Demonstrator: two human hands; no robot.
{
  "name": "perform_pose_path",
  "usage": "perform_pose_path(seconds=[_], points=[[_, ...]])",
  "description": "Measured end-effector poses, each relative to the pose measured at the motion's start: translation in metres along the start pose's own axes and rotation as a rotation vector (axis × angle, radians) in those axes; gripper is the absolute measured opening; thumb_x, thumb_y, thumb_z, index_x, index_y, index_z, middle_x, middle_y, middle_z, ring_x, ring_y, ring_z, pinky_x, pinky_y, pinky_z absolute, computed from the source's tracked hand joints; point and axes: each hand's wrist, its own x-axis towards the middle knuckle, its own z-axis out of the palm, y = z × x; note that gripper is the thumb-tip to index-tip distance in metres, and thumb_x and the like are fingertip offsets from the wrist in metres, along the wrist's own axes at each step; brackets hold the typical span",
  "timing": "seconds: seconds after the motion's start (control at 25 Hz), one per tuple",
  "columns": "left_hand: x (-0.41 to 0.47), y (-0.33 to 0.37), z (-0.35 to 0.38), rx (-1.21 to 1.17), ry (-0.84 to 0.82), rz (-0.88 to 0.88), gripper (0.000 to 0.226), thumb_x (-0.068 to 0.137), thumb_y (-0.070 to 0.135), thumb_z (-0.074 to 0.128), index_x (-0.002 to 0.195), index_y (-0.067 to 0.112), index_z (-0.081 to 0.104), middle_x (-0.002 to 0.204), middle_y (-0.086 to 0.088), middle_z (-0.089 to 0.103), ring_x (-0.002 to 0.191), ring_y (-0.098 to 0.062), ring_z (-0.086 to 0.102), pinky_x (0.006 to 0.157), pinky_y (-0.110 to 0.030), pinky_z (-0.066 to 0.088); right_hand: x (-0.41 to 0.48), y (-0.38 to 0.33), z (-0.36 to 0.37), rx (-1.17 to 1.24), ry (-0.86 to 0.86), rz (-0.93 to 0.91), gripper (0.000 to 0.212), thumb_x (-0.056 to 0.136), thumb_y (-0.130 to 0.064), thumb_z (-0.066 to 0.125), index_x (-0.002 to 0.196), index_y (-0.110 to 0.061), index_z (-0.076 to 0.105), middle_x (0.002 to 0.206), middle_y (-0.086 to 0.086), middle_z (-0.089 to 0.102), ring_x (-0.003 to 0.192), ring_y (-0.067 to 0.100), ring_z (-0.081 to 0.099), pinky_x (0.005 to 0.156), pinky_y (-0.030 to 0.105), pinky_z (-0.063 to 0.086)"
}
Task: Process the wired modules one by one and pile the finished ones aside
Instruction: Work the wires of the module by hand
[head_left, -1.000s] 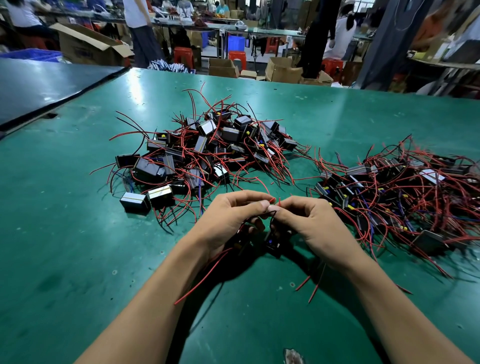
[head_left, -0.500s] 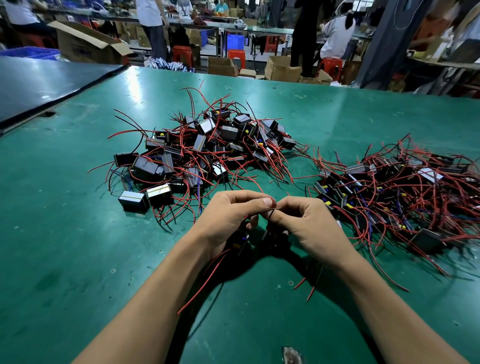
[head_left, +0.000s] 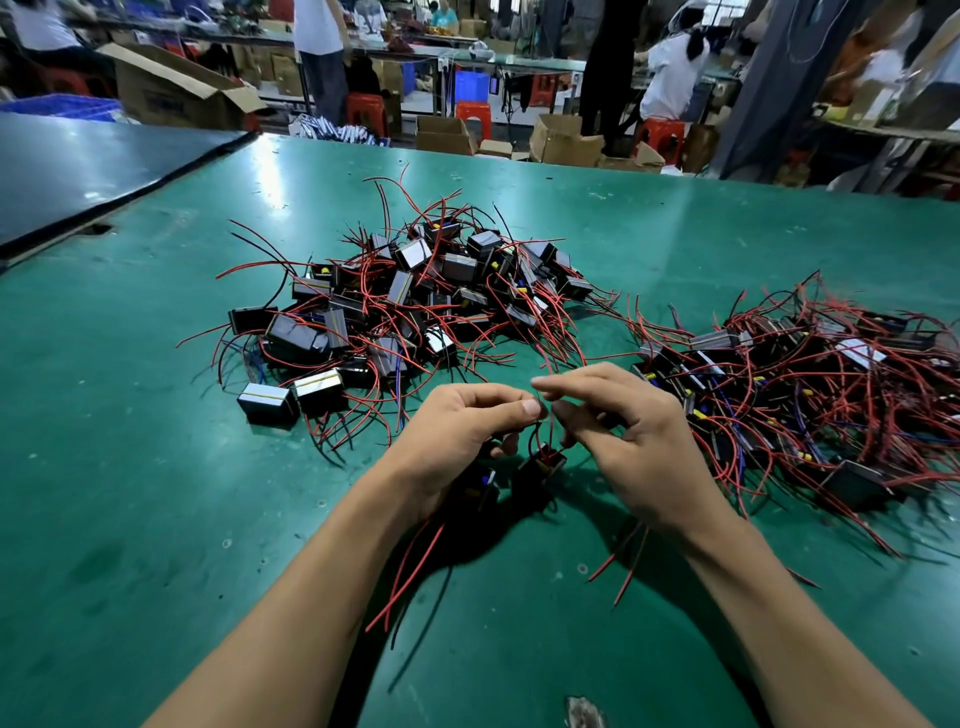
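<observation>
Parted forefinger and thumb of the right hand (head_left: 639, 441) since half a second before, drawing away from the left hand (head_left: 462, 431). Pinched wires (head_left: 534, 432) of one module (head_left: 545, 462) between left thumb and forefinger, dangling it between both hands, low over the green table (head_left: 156, 467). Could not tell any grip by the right's curled lower fingers.
</observation>
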Motion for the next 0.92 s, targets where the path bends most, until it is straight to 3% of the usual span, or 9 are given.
perform_pose_path(seconds=[0.2,0.4,0.56,0.8,0.92], points=[[-0.002,0.002,-0.0047,0.024,-0.034,-0.029,0.009,0.086,0.015,0.07,0.079,0.011,0.074,0.064,-0.002,0.054,0.057,-0.013,0.045,0.058,-0.026,0.035,0.0008,-0.0004,-0.0021,-0.05,-0.031,-0.034,0.022,0.088,-0.001,0.072,0.108,-0.008,0.077,0.097,0.0,0.071,0.085,0.005,0.065,0.076,0.016,0.048],[-0.0043,0.0036,-0.007,0.024,-0.031,-0.022,0.018,0.069,0.027,0.078,0.079,0.012,0.077,0.07,-0.011,0.053,0.059,-0.017,0.045,0.059,-0.029,0.035,0.0016,-0.0024,-0.005,0.002,-0.055,0.084,0.01,0.089,-0.013,0.073,0.098,-0.016,0.077,0.087,-0.012,0.069,0.075,0.004,0.061,0.068,0.016,0.043],[-0.0037,0.002,-0.0072,0.039,-0.021,-0.003,0.023,0.067,0.028,0.081,0.079,0.01,0.077,0.062,-0.003,0.058,0.055,-0.013,0.047,0.055,-0.026,0.036,-0.0001,-0.0064,-0.0034,0.069,-0.048,0.215,0.009,0.092,-0.019,0.071,0.086,-0.026,0.072,0.069,-0.02,0.063,0.059,0.002,0.05,0.06,0.014,0.039],[-0.0023,0.0005,-0.0043,0.193,0.03,0.028,0.009,0.082,0.018,0.077,0.075,0.012,0.077,0.056,0.003,0.06,0.05,-0.008,0.047,0.049,-0.021,0.037,0.0029,-0.0078,0.0006,0.226,-0.061,0.473,0.021,0.091,-0.021,0.069,0.071,-0.012,0.069,0.053,-0.01,0.048,0.05,0.008,0.039,0.048,0.017,0.032],[-0.0013,-0.0005,-0.0033,0.18,0.062,0.055,0.009,0.084,0.016,0.075,0.075,0.013,0.075,0.053,0.009,0.059,0.045,-0.004,0.047,0.046,-0.016,0.037,0.0026,-0.0076,0.0006,0.416,-0.054,0.574,0.018,0.089,-0.022,0.072,0.076,-0.01,0.073,0.056,-0.005,0.053,0.048,0.009,0.04,0.045,0.018,0.03]])
